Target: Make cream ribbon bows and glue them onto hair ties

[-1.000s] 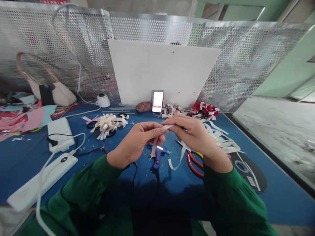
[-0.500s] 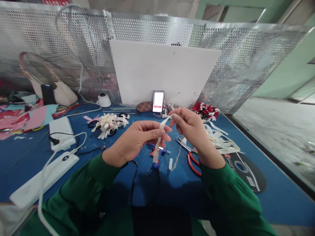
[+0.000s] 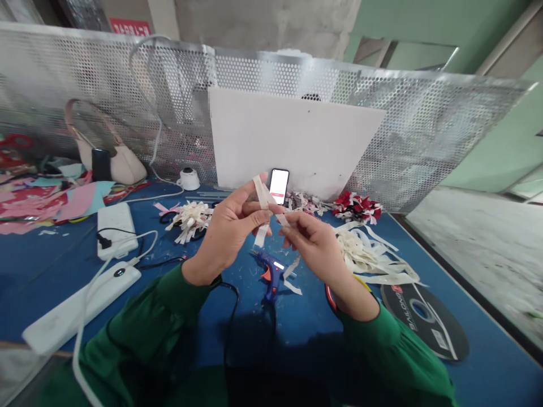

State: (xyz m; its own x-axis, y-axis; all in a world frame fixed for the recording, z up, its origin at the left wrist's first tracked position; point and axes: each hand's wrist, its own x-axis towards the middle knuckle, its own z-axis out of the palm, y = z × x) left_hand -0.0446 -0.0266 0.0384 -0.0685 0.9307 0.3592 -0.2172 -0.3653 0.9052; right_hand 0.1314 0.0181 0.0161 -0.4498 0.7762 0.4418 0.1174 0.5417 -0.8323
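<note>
A cream ribbon [image 3: 263, 195] is folded over the fingers of my left hand [image 3: 231, 229], whose thumb presses it down. Pinched by my right hand [image 3: 311, 240] is the same ribbon, close to the left fingertips. The ribbon's loose tail [image 3: 292, 285] droops below toward the tabletop. Under both hands a blue glue gun [image 3: 274, 274] with an orange trigger lies on the blue table [image 3: 297, 322]. Red-handled scissors [image 3: 331, 297] are mostly hidden beneath my right forearm.
Loose cream ribbons [image 3: 365, 251] lie at right, above a black reel [image 3: 424, 319]. Ribbon bows [image 3: 189, 217] sit at left, red-and-white ones [image 3: 356, 204] at back right. A phone [image 3: 279, 185] leans on a white board [image 3: 292, 141]. Power strips [image 3: 85, 305] and cables occupy the left.
My left hand has risen, and the ribbon now loops over its fingers. My right hand has come lower and closer to it. The view has tilted up slightly.
</note>
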